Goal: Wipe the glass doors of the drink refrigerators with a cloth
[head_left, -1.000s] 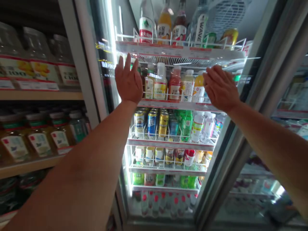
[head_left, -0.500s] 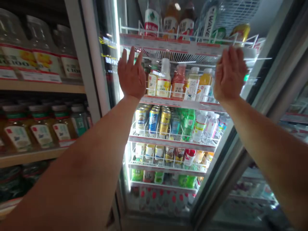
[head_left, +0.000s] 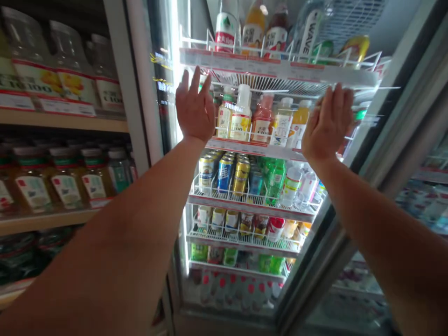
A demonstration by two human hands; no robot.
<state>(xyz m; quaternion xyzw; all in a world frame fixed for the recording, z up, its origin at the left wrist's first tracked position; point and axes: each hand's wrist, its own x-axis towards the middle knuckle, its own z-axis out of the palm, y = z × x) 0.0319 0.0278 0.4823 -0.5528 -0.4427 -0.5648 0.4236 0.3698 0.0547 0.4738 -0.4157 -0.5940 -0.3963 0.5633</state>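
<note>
My left hand (head_left: pixel 195 106) is raised with its fingers spread, holding nothing, in front of the left end of the second shelf from the top. My right hand (head_left: pixel 328 125) is also up, fingers stretched out and close together, before that shelf's right end. Between them stand a white-capped C100 bottle (head_left: pixel 241 119), a red-pink drink bottle (head_left: pixel 262 122), a clear tea bottle (head_left: pixel 282 123) and an orange drink bottle (head_left: pixel 299 122). The upper shelf's label strip (head_left: pixel 273 65) runs just above the hands. I cannot tell whether either hand touches the shelf.
Lower cooler shelves hold a blue can (head_left: pixel 224 173), a gold can (head_left: pixel 241 176) and green bottles (head_left: pixel 275 179). On the left, shelves carry large bottles (head_left: pixel 66 70) behind a metal frame post (head_left: pixel 131 79). A cooler door frame (head_left: pixel 378 172) slants along the right.
My right hand has moved slightly left and down, away from the upper shelf's edge. My left hand stays nearly in place, fingers still spread. The whole view has shifted slightly.
</note>
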